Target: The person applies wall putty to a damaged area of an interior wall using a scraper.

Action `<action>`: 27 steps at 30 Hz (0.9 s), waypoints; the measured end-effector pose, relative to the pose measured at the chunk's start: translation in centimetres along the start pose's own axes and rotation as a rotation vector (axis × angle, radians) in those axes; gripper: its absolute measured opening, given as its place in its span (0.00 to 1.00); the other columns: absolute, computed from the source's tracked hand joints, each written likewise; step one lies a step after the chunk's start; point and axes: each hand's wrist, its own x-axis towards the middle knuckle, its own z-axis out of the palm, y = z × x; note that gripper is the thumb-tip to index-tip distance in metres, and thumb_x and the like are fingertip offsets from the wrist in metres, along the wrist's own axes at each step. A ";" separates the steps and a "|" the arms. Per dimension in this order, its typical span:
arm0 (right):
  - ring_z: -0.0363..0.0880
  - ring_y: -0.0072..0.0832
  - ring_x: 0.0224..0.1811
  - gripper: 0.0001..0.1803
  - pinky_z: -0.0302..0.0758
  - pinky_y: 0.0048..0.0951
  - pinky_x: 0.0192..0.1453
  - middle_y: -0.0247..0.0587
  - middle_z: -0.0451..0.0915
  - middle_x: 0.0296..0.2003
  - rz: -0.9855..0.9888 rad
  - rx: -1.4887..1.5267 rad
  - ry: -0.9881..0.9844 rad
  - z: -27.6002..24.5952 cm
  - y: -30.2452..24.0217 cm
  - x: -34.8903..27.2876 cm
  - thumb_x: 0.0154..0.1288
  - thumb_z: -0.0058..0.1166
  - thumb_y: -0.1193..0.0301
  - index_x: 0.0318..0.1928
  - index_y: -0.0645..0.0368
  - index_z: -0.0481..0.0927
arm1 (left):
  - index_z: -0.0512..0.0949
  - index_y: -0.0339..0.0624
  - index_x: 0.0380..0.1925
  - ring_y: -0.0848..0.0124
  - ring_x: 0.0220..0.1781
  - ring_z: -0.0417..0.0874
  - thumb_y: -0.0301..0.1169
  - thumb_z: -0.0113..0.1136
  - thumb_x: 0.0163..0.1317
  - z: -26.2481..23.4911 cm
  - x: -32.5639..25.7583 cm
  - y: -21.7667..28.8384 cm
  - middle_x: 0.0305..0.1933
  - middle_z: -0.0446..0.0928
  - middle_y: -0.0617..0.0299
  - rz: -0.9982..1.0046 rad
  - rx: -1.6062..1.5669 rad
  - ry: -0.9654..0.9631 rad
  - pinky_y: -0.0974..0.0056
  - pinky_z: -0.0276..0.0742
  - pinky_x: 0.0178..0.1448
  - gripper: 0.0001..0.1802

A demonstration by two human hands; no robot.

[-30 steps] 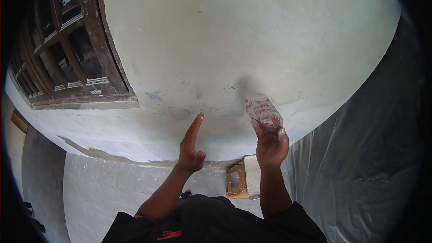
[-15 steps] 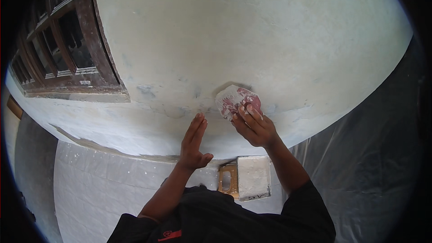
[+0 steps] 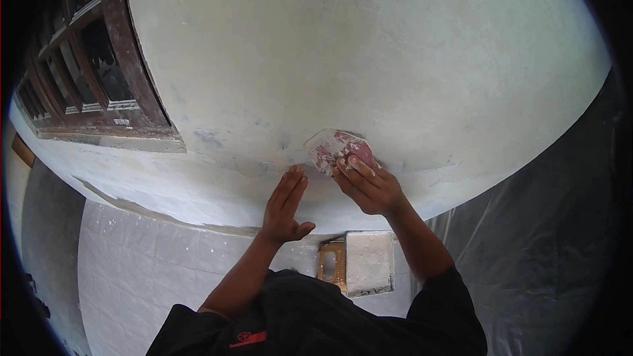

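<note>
My right hand (image 3: pixel 368 188) grips a flat reddish putty spreader (image 3: pixel 339 147), its back smeared with white putty. The spreader lies against the pale wall (image 3: pixel 395 53), over a band of grey, rough patches; the edge pressed to the wall is partly hidden. To its left, my left hand (image 3: pixel 283 207) is held up with fingers stretched and thumb apart, holding nothing. Its fingertips are at the wall surface, though I cannot tell whether they touch it.
Below my hands stands a square tub of white paste (image 3: pixel 369 264) beside a tan plastic stool (image 3: pixel 333 264). Grey sheeting (image 3: pixel 145 257) with white spots covers the floor. A brown-framed window (image 3: pixel 112 46) is at upper left; dark plastic sheeting (image 3: pixel 527 244) lies at right.
The putty spreader and my right hand have slid slightly left along the wall, and the spreader is turned a little. My left hand stays nearly in place.
</note>
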 end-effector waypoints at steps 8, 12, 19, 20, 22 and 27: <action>0.77 0.27 0.53 0.09 0.73 0.28 0.57 0.30 0.82 0.44 -0.037 0.000 -0.027 -1.2 1.0 -2.1 0.55 0.62 0.69 0.38 0.51 0.85 | 0.69 0.28 0.58 0.46 0.67 0.68 0.64 0.43 0.63 0.0 -0.2 -0.5 0.64 0.66 0.40 -0.020 0.048 -0.013 0.47 0.64 0.68 0.44; 0.76 0.26 0.54 0.11 0.73 0.29 0.58 0.31 0.82 0.45 -0.119 -0.003 -0.030 -0.1 2.2 0.1 0.55 0.61 0.70 0.40 0.52 0.85 | 0.69 0.29 0.58 0.46 0.66 0.68 0.64 0.44 0.63 0.3 -0.2 -0.5 0.64 0.66 0.40 -0.004 0.081 -0.019 0.47 0.64 0.68 0.44; 0.77 0.25 0.54 0.09 0.74 0.29 0.57 0.29 0.81 0.45 -0.068 -0.006 -0.072 -1.7 2.0 -3.6 0.56 0.61 0.70 0.39 0.51 0.86 | 0.68 0.29 0.59 0.46 0.67 0.67 0.63 0.44 0.63 0.2 -0.7 -0.6 0.65 0.66 0.40 -0.005 0.091 -0.012 0.46 0.63 0.69 0.44; 0.77 0.25 0.54 0.09 0.74 0.29 0.56 0.28 0.81 0.45 -0.069 0.022 -0.066 -2.0 1.9 -3.6 0.56 0.61 0.69 0.39 0.51 0.86 | 0.68 0.29 0.59 0.46 0.68 0.67 0.63 0.44 0.63 0.2 -0.8 -0.6 0.65 0.66 0.40 -0.012 0.093 -0.017 0.46 0.63 0.69 0.44; 0.77 0.25 0.53 0.09 0.74 0.28 0.55 0.27 0.81 0.45 -0.084 0.014 -0.037 -1.9 1.8 -2.1 0.56 0.61 0.69 0.39 0.50 0.86 | 0.68 0.29 0.59 0.46 0.68 0.66 0.63 0.44 0.63 0.2 -0.7 -0.6 0.65 0.65 0.40 -0.013 0.087 -0.034 0.46 0.63 0.69 0.44; 0.77 0.24 0.53 0.09 0.74 0.25 0.54 0.27 0.81 0.46 -0.049 -0.033 -0.044 -0.3 2.3 -1.7 0.56 0.60 0.70 0.40 0.49 0.86 | 0.66 0.29 0.60 0.45 0.68 0.66 0.63 0.44 0.63 -0.5 -0.4 -0.7 0.65 0.65 0.39 0.013 0.087 -0.077 0.46 0.63 0.69 0.45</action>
